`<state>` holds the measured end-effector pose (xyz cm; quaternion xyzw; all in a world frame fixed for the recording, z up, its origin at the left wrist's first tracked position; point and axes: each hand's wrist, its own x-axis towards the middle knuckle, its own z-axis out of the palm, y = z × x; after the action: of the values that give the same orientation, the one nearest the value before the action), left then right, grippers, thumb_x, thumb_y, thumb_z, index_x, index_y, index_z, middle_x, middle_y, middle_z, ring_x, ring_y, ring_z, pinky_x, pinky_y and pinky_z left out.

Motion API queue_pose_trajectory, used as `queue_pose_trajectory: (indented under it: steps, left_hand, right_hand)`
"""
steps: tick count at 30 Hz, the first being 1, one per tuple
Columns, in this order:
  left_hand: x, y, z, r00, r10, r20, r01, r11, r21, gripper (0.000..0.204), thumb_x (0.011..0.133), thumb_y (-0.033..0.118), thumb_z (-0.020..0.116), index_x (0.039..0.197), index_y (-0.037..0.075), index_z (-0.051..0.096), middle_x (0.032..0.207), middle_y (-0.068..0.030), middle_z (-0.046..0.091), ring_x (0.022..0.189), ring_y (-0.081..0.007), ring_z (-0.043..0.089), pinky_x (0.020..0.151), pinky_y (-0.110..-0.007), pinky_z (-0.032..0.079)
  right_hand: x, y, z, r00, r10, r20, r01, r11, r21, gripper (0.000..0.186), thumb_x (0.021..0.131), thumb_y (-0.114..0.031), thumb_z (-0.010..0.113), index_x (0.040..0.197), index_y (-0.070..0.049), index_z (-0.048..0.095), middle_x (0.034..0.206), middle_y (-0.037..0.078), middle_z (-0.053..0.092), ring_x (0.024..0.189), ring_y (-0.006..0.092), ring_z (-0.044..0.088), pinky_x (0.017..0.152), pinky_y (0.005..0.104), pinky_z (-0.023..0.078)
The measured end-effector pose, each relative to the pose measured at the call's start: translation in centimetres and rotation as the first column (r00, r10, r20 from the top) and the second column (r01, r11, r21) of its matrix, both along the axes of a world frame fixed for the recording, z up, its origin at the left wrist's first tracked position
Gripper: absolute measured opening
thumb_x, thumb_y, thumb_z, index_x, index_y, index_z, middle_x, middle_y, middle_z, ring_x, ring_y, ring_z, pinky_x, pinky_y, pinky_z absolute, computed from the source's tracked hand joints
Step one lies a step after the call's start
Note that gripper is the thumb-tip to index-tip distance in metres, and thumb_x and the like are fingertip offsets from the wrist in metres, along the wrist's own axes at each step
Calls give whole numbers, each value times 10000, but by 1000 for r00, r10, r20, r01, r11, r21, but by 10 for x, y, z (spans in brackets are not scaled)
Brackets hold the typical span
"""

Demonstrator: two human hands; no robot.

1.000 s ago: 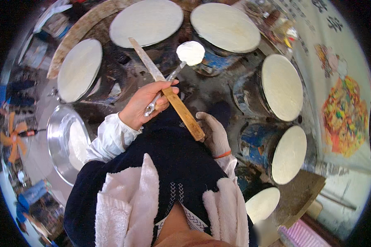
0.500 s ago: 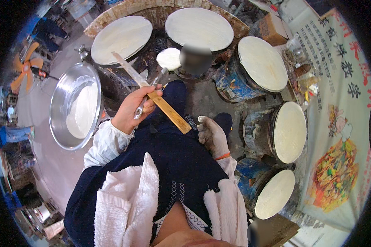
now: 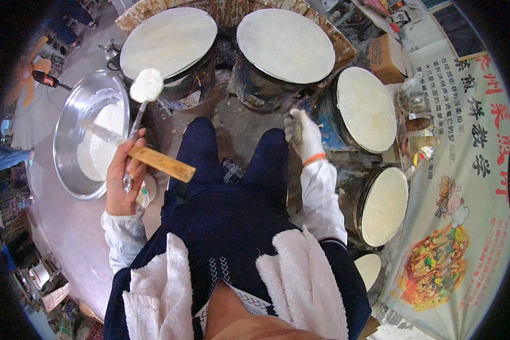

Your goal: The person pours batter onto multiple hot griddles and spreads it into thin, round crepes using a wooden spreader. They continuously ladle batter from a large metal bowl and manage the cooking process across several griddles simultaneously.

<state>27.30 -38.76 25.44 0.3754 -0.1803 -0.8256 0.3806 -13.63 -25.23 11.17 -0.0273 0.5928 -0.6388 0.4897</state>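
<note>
My left hand (image 3: 124, 173) is closed around two tools, both near the large metal basin (image 3: 62, 164). One is a ladle (image 3: 137, 120), its bowl coated or filled with white batter. The other is a long flat scraper (image 3: 161, 162) with a wooden handle pointing right and a blurred blade reaching over the basin. White batter (image 3: 102, 139) lies inside the basin. My right hand (image 3: 305, 136), in a white glove with an orange band at the wrist, has its fingers curled in, and nothing shows in it. It is nearest the round griddle (image 3: 366, 110) at right, which carries a pale sheet of batter.
Two more batter-covered griddles (image 3: 170, 42) (image 3: 285, 45) stand at the back on dark stoves. Others curve down the right side, including one griddle (image 3: 384, 207) lower down. A printed banner (image 3: 436, 238) hangs at far right. An orange fan (image 3: 34, 79) stands at far left.
My left hand has moved left with the ladle and scraper, toward the basin. My gloved right hand has reached forward toward the right-hand griddles. The view has shifted.
</note>
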Motion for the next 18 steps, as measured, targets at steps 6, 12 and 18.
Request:
queue_pose_trajectory:
  steps: [6,12,18]
  left_hand:
    - [23,-22,-3,991,100,-95,-103,994,-30,410,1031,125,475,1367,-106,432,974,-72,598,513,-36,412,436,-167,419]
    - [40,-19,-2,968,250,22,-248,967,-57,441,1046,159,459,1393,-110,416,998,-66,604,524,-14,413,445,-146,419]
    - [55,-25,-10,953,301,29,-301,954,0,462,1039,136,474,1411,-124,387,986,-73,591,518,-32,409,444,-163,412]
  right_hand:
    - [-120,-92,-78,978,-202,-60,209,969,132,577,1006,-526,441,1141,29,524,943,226,671,652,310,625,463,420,467]
    - [-76,-127,-94,889,-217,-402,349,891,290,722,993,-634,370,831,7,658,667,154,680,459,253,603,377,361,446]
    - [10,-193,-106,979,-196,54,186,972,144,723,994,-658,368,1393,-60,444,1062,229,683,722,286,663,493,381,478]
